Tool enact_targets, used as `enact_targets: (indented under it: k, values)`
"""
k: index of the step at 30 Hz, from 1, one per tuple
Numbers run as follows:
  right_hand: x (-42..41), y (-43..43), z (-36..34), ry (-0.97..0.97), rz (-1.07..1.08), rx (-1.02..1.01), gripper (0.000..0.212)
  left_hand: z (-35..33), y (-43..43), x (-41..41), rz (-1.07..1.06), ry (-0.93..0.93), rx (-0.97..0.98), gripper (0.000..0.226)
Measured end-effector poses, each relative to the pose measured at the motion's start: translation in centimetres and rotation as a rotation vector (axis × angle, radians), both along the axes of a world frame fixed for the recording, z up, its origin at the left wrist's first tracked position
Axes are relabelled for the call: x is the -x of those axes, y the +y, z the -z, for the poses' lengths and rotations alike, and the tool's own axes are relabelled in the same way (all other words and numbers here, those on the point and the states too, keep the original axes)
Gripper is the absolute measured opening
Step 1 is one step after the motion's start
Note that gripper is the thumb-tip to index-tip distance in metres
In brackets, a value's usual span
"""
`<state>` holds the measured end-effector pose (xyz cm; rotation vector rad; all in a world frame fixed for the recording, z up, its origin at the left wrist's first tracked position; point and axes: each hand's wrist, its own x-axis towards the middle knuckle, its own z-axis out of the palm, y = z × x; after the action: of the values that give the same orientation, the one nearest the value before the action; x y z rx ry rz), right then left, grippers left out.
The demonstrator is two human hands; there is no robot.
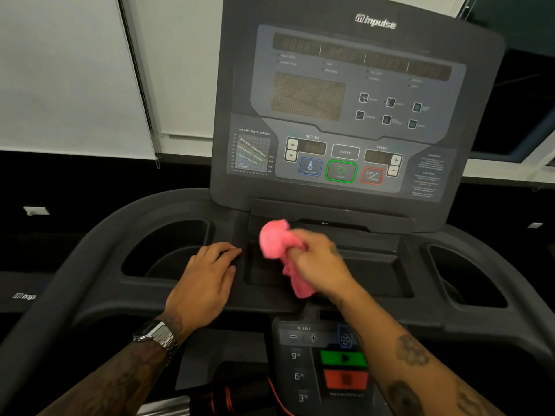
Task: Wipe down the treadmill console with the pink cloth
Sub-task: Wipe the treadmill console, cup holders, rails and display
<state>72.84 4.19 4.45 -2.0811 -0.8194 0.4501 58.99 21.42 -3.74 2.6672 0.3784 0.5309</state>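
Pink cloth (274,240): we log it bunched in the right hand, over the centre tray of the console, toward that tray's back-left corner; a tail hangs down past the wrist toward the tray's front edge. Whether the bunch touches the tray floor we cannot tell; the frame is blurred there.

Cloth handling: we judge it light, soft and limp, with a terry-like nap. It should fold to any surface, will not slip on plastic, and cannot break. Best taken as a wad in the palm, loose tail tucked in so it does not drag over buttons.

Right hand (319,259): fingers curled round the middle of the cloth, gripping it.

Left hand (207,276): laid flat, fingers straight and spread a little, on the ledge at the tray's left edge, between the tray and the left cup recess (168,250). It holds nothing; we read it as a brace.

Treadmill console (228,181): hard, dark plastic, rigid. The upright display panel (354,103) carries flat membrane keys, so we advise light pressure there.

Lower keypad (324,364): at the console's near edge, under the right forearm.

Wristwatch (154,334): metal band, on the left wrist.
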Motion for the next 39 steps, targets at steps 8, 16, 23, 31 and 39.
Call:
enact_targets:
  k: [8, 16, 23, 31, 39]
  values:
    - [0.5, 5.5, 3.1, -0.620, -0.292, 0.351, 0.052, 0.1, 0.2, 0.0, 0.013, 0.010, -0.004, 0.042]
    - [-3.6, -0.9, 1.4, -0.330, -0.133, 0.270, 0.040, 0.3, 0.5, 0.2, 0.012, 0.021, 0.000, 0.051]
    - [-9.9, -13.4, 0.7, -0.216, 0.306, 0.321, 0.036, 0.4, 0.3, 0.1, 0.006, 0.003, -0.008, 0.051]
    - [-7.8, -9.7, -3.9, -0.524, 0.673, -0.261, 0.024, 0.3, 0.2, -0.1, -0.015, 0.015, -0.041, 0.051]
    - [-7.1, 0.7, -1.1, -0.878, -0.048, 0.146, 0.049, 0.3, 0.4, 0.1, 0.009, 0.007, -0.021, 0.050]
